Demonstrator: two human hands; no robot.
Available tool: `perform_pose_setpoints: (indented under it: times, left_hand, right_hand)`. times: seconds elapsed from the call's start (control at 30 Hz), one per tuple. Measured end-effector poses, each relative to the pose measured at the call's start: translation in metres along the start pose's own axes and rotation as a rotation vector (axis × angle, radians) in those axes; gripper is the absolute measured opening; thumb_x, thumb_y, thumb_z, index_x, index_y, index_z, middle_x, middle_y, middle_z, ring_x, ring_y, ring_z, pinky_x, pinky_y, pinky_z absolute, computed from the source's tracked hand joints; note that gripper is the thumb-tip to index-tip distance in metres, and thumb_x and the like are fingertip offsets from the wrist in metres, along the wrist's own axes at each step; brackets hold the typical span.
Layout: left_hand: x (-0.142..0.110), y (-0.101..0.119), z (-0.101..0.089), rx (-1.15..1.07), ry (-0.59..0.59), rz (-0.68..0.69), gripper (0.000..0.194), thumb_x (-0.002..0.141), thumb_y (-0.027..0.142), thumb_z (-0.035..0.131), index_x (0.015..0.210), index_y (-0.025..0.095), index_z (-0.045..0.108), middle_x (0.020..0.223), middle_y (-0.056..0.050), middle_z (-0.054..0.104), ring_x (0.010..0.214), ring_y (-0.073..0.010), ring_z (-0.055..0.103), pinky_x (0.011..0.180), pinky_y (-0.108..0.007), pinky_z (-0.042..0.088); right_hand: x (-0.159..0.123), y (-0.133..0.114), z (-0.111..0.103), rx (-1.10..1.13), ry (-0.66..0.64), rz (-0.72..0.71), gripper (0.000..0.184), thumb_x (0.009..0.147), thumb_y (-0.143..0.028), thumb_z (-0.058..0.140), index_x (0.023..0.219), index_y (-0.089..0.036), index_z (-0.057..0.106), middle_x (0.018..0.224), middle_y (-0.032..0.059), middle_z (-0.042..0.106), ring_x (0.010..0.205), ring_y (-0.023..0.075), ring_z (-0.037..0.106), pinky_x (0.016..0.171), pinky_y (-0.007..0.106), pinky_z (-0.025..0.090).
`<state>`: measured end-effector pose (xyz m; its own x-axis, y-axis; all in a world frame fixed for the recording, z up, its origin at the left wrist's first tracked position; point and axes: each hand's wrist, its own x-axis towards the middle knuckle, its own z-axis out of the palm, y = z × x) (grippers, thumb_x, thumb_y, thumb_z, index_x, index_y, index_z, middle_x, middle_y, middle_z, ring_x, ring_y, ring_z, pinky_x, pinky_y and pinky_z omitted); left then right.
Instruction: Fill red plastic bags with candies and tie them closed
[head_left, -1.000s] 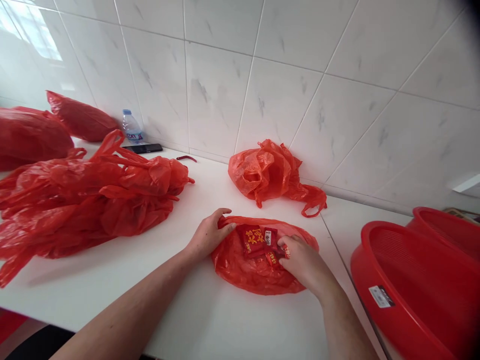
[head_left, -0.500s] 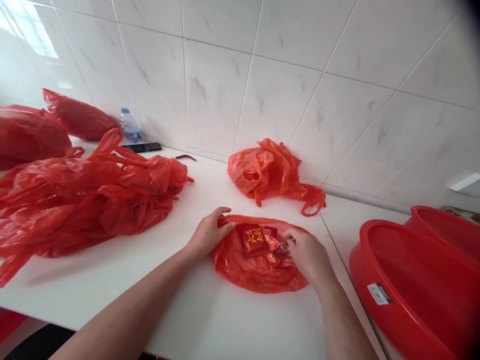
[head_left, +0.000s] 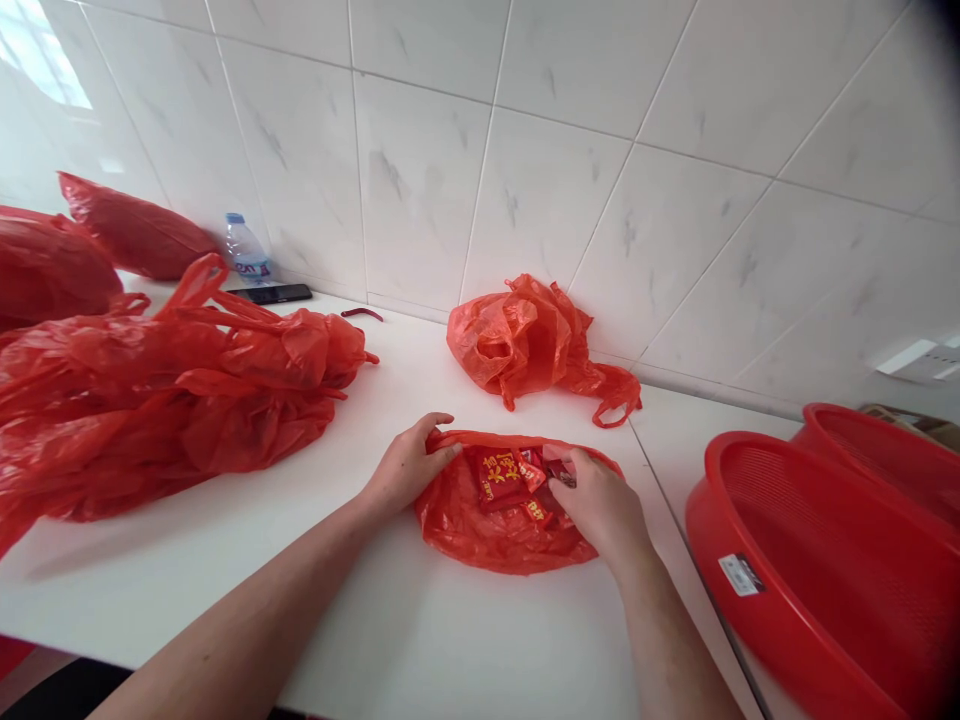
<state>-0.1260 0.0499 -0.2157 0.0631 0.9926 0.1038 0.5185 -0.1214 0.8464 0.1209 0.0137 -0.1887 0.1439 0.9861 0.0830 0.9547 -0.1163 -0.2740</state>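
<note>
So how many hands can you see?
2. The left hand is at the open bag's left edge, and the right hand is in the bag, over the small packets.

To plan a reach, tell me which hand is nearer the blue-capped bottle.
Left. The left hand, at the left of the open bag, is nearer the blue-capped bottle; the right hand is farther, at the bag's right side.

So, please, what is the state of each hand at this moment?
Left hand: closed on the rim of the open red bag.
Right hand: inside the bag, fingers bent; its grip cannot be told.
</note>
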Motion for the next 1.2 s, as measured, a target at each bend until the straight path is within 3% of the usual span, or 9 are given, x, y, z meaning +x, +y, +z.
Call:
perform_pose_setpoints:
  times: [0.2, 0.37, 0.47, 0.57, 0.87, 1.03, 1.2]
  left_hand:
    - [0.001, -0.002, 0.0, 0.003, -0.007, 0.021, 0.043, 0.079, 0.044, 0.052, 0.118, 0.027, 0.053, 0.092, -0.001, 0.065, 0.084, -0.0188, 0.063, 0.078, -0.031, 0.049]
    - [0.001, -0.003, 0.001, -0.008, -0.002, 0.03, 0.043, 0.079, 0.043, 0.052, 0.119, 0.026, 0.054, 0.092, -0.002, 0.065, 0.084, -0.0189, 0.063, 0.077, -0.031, 0.049]
    - [0.001, -0.003, 0.001, -0.012, 0.002, 0.03, 0.044, 0.079, 0.043, 0.052, 0.119, 0.025, 0.054, 0.091, -0.002, 0.065, 0.084, -0.019, 0.063, 0.077, -0.031, 0.049]
    - [0.001, -0.003, 0.001, -0.014, -0.003, 0.028, 0.043, 0.079, 0.043, 0.052, 0.118, 0.025, 0.054, 0.092, -0.002, 0.066, 0.084, -0.0189, 0.063, 0.077, -0.031, 0.05]
    - [0.0, -0.001, 0.001, -0.023, 0.014, 0.029, 0.043, 0.08, 0.041, 0.052, 0.119, 0.026, 0.054, 0.091, -0.002, 0.065, 0.082, -0.0184, 0.063, 0.074, -0.03, 0.05]
    - [-0.001, 0.002, 0.0, -0.027, 0.032, 0.016, 0.043, 0.079, 0.04, 0.052, 0.119, 0.025, 0.054, 0.087, -0.001, 0.065, 0.078, -0.017, 0.061, 0.072, -0.029, 0.05]
    - [-0.002, 0.001, 0.0, -0.053, 0.016, 0.02, 0.042, 0.08, 0.039, 0.051, 0.12, 0.026, 0.053, 0.089, -0.001, 0.065, 0.08, -0.0169, 0.062, 0.074, -0.029, 0.05]
  right_hand:
    - [0.003, 0.001, 0.005, 0.049, 0.093, 0.006, 0.022, 0.082, -0.034, 0.049, 0.101, -0.026, 0.054, 0.105, 0.0025, 0.063, 0.092, 0.018, 0.06, 0.065, 0.027, 0.041]
    - [-0.001, 0.002, -0.004, -0.047, -0.007, 0.004, 0.008, 0.08, -0.031, 0.049, 0.081, -0.025, 0.054, 0.085, -0.0013, 0.065, 0.074, 0.017, 0.059, 0.056, 0.027, 0.035]
    - [-0.006, -0.002, -0.009, -0.05, -0.116, -0.019, 0.015, 0.072, -0.038, 0.058, 0.074, -0.024, 0.053, 0.077, -0.0025, 0.063, 0.062, 0.0158, 0.057, 0.051, 0.027, 0.032]
    - [-0.008, -0.008, -0.007, 0.014, -0.163, -0.079, 0.022, 0.064, -0.04, 0.065, 0.073, -0.024, 0.053, 0.078, -0.0015, 0.063, 0.064, 0.017, 0.058, 0.051, 0.027, 0.034]
    - [-0.006, -0.019, 0.013, 0.075, -0.073, -0.184, 0.003, 0.071, -0.026, 0.056, 0.069, -0.024, 0.054, 0.069, -0.0033, 0.063, 0.061, 0.0146, 0.057, 0.052, 0.026, 0.036]
    - [-0.001, -0.014, 0.015, 0.177, 0.116, -0.163, 0.008, 0.079, -0.03, 0.052, 0.081, -0.026, 0.059, 0.085, -0.0024, 0.066, 0.079, 0.0166, 0.061, 0.063, 0.029, 0.045]
    - [-0.006, -0.022, 0.025, 0.294, 0.072, -0.298, 0.032, 0.076, -0.041, 0.062, 0.103, -0.025, 0.061, 0.104, 0.0021, 0.066, 0.094, 0.0204, 0.06, 0.08, 0.035, 0.049]
